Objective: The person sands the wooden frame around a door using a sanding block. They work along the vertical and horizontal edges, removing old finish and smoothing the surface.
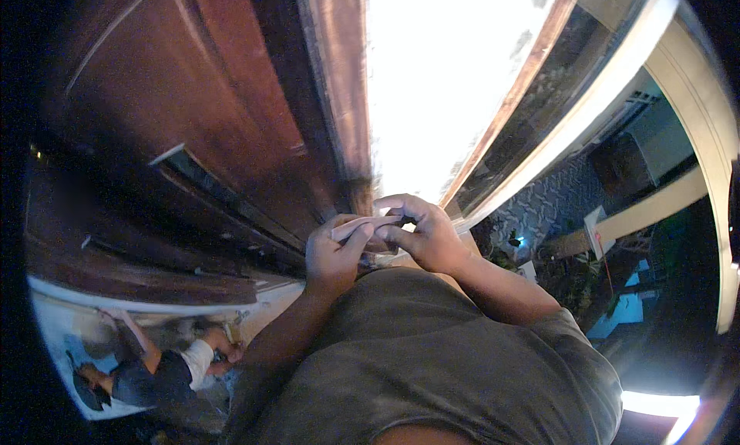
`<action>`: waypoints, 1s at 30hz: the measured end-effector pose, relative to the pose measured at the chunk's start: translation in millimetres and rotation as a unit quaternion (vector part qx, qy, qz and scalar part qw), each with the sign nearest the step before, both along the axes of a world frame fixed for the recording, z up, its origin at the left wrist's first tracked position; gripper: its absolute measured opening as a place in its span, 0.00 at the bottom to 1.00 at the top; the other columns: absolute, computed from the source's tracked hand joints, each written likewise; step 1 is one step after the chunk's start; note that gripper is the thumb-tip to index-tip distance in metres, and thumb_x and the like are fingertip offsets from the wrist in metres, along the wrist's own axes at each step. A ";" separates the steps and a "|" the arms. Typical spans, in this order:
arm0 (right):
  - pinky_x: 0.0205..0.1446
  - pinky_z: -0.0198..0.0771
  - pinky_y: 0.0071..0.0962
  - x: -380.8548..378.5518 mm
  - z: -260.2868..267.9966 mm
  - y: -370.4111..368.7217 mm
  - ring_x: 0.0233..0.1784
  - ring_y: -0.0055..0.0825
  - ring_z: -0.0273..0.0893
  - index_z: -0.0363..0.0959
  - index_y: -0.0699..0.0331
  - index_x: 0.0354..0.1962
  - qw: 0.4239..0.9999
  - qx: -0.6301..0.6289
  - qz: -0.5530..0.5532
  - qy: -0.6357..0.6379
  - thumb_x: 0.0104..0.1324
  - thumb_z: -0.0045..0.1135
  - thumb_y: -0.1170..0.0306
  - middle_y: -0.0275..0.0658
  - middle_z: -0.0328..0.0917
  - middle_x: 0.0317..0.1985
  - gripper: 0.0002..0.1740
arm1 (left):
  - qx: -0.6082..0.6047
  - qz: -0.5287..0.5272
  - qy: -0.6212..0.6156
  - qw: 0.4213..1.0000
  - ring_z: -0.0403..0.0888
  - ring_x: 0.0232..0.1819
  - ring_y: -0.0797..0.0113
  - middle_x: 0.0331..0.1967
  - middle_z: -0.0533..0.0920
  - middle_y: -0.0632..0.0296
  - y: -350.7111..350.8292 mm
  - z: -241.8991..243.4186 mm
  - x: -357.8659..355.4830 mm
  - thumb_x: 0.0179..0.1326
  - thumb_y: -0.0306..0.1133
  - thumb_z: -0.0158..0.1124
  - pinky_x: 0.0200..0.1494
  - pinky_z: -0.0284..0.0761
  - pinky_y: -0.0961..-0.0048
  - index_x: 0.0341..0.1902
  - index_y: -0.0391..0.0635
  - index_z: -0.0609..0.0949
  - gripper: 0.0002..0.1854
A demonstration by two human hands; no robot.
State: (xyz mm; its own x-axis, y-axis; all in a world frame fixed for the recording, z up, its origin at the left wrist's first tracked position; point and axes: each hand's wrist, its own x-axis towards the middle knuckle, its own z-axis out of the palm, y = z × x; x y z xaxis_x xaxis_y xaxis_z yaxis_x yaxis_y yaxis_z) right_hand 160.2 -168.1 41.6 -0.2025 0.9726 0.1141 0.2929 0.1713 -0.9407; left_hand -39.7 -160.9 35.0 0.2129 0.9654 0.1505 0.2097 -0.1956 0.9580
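A pale pinkish, folded strip of thin sheet material is held between my two hands, in front of my waist. My left hand pinches its near side with the thumb on top. At the other end my right hand has its thumb and curled index finger around the strip. What the sheet is made of cannot be told. Just beyond my hands, a brown wooden edge runs away beside a glaring white surface, too bright to show detail.
Dark reddish-brown wooden panelling rises on my left. On the right stands a wood-framed opening with a pale frame. Another person is at the lower left, an arm raised towards the wall. A lit lamp glows at lower right.
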 end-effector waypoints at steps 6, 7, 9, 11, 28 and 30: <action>0.46 0.79 0.25 8.1 19.7 3.7 0.42 0.20 0.82 0.75 0.65 0.60 0.998 0.015 -0.032 -0.053 0.68 0.69 0.76 0.38 0.85 0.42 0.23 | -0.031 -0.038 -0.003 0.999 0.86 0.39 0.72 0.35 0.89 0.59 5.3 11.3 -1.7 0.72 0.34 0.65 0.44 0.79 0.72 0.47 0.36 0.89 0.13; 0.46 0.79 0.24 8.3 19.3 5.2 0.42 0.20 0.82 0.74 0.66 0.61 0.999 -0.002 -0.025 -0.022 0.69 0.68 0.76 0.38 0.85 0.42 0.24 | -0.023 -0.048 -0.014 0.998 0.86 0.39 0.72 0.35 0.89 0.59 5.7 9.8 -1.0 0.72 0.34 0.65 0.44 0.79 0.72 0.47 0.36 0.89 0.13; 0.46 0.79 0.24 6.9 14.2 6.9 0.43 0.20 0.82 0.73 0.66 0.62 0.998 -0.041 -0.033 0.037 0.70 0.67 0.77 0.38 0.85 0.42 0.24 | -0.037 -0.029 -0.020 0.999 0.85 0.38 0.73 0.34 0.89 0.60 4.3 4.8 0.3 0.72 0.34 0.65 0.44 0.79 0.72 0.48 0.36 0.89 0.14; 0.47 0.80 0.25 5.4 5.9 6.9 0.44 0.22 0.83 0.71 0.68 0.63 0.983 -0.078 -0.046 0.161 0.70 0.66 0.78 0.39 0.85 0.43 0.25 | -0.045 -0.025 -0.045 0.998 0.84 0.38 0.73 0.34 0.89 0.60 1.4 -0.4 1.6 0.72 0.34 0.65 0.44 0.78 0.71 0.49 0.35 0.88 0.14; 0.61 0.77 0.43 -0.9 2.0 -27.1 0.59 0.47 0.80 0.82 0.63 0.54 0.940 0.304 -0.084 -0.133 0.61 0.73 0.72 0.46 0.81 0.56 0.22 | -0.026 -0.041 -0.175 0.983 0.80 0.58 0.63 0.56 0.82 0.50 4.2 -23.6 17.2 0.79 0.34 0.47 0.60 0.75 0.66 0.65 0.31 0.77 0.21; 0.63 0.76 0.44 -2.7 0.3 -30.4 0.60 0.46 0.79 0.81 0.58 0.55 0.928 0.313 -0.091 -0.179 0.61 0.72 0.67 0.42 0.81 0.58 0.24 | -0.083 -0.101 -0.270 0.954 0.78 0.59 0.62 0.59 0.79 0.49 -1.7 -26.6 16.1 0.79 0.36 0.41 0.62 0.73 0.65 0.67 0.32 0.74 0.23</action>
State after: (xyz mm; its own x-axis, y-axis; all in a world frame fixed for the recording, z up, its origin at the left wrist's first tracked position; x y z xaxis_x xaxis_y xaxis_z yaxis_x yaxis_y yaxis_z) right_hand 157.5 -198.6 41.9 -0.1756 0.7601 0.6256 0.6451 0.5688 -0.5101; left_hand -23.6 -162.7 8.5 0.3313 0.9330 0.1402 -0.3495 -0.0167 0.9368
